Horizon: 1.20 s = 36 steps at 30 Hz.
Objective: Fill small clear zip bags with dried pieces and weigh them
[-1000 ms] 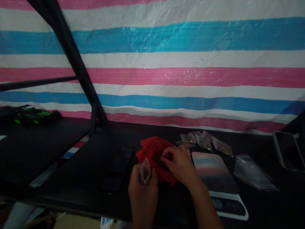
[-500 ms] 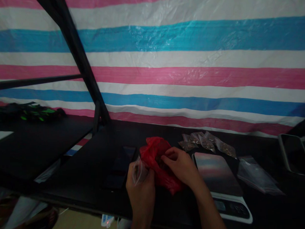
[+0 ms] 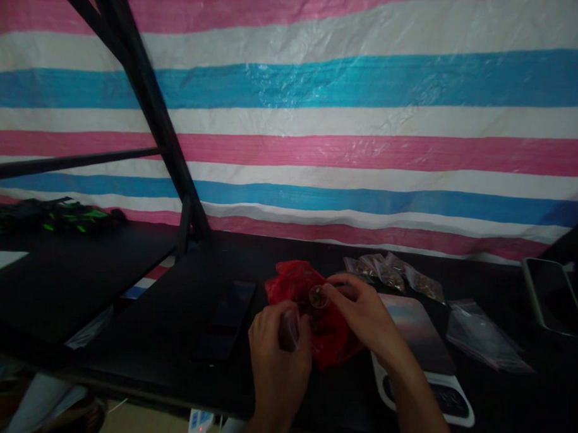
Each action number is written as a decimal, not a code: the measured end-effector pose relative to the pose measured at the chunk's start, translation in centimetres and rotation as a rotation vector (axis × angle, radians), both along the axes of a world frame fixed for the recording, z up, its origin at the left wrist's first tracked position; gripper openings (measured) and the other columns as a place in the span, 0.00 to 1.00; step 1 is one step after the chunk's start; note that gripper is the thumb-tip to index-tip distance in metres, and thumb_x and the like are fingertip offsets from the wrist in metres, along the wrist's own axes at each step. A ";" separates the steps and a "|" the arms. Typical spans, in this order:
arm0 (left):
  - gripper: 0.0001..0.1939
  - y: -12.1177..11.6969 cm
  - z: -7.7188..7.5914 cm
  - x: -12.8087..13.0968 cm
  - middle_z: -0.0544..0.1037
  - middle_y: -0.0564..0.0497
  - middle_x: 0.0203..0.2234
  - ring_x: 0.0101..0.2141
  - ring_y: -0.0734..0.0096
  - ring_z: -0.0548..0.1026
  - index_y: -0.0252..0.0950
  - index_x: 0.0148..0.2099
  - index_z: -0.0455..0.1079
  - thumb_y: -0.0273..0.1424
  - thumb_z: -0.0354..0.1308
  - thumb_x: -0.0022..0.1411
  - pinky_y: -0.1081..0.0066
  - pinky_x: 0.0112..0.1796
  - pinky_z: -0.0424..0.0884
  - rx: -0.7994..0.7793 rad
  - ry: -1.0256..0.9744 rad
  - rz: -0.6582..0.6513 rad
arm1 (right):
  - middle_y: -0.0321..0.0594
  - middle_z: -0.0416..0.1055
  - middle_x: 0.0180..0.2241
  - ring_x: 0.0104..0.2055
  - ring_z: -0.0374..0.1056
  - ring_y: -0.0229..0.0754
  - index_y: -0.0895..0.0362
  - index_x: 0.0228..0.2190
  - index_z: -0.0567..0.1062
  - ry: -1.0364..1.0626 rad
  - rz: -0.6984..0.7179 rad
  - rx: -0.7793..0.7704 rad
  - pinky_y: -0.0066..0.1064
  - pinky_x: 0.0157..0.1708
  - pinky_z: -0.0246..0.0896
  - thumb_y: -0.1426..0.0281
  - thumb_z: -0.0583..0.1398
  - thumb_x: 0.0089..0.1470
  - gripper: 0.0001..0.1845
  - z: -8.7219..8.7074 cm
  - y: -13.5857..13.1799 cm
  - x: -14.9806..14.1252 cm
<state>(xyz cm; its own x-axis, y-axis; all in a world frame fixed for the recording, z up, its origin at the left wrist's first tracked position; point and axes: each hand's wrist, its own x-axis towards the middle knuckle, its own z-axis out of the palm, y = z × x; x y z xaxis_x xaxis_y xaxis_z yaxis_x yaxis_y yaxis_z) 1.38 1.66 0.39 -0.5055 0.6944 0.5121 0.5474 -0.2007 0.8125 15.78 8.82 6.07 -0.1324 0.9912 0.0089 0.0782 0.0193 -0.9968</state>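
Two bare hands work side by side: the left hand (image 3: pixel 278 352) is curled round one small clear bag (image 3: pixel 289 330), and the right hand (image 3: pixel 361 305) pinches one small round thing (image 3: pixel 318 296), too blurred to name, between thumb and fingers. One red bag (image 3: pixel 295 278) lies open beneath and just ahead of both hands, with dark bits, too many and too dim to count, showing inside it. One scale (image 3: pixel 416 329) sits under and right of the right forearm, and one dark flat device (image 3: pixel 226 323) lies left of the left hand. Beyond the right hand is a row of at least four filled bags (image 3: pixel 390 275), overlapping, so the exact number cannot be told; well right of that hand come some flat clear bags (image 3: pixel 483 336), then one phone (image 3: pixel 555 299). All this rests on a black worktop (image 3: pixel 146 332), dimly lit, with the floor (image 3: pixel 149 426) below its near edge and a striped sheet (image 3: pixel 343 145) hanging behind. The right hand and forearm hide part of the scale. Far left of the left hand, beyond a slanting black post (image 3: pixel 160 129), stands a black and green toy car (image 3: pixel 80 216).
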 end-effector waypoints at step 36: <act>0.24 1.4 0.7 1.6 0.83 0.44 0.47 0.47 0.56 0.82 0.38 0.52 0.77 0.40 0.69 0.54 0.58 0.51 0.78 -0.060 -0.504 -0.211 | 0.37 0.82 0.49 0.52 0.78 0.46 0.49 0.47 0.82 -0.185 -0.015 0.429 0.37 0.55 0.71 0.73 0.67 0.58 0.15 1.5 -4.1 -1.0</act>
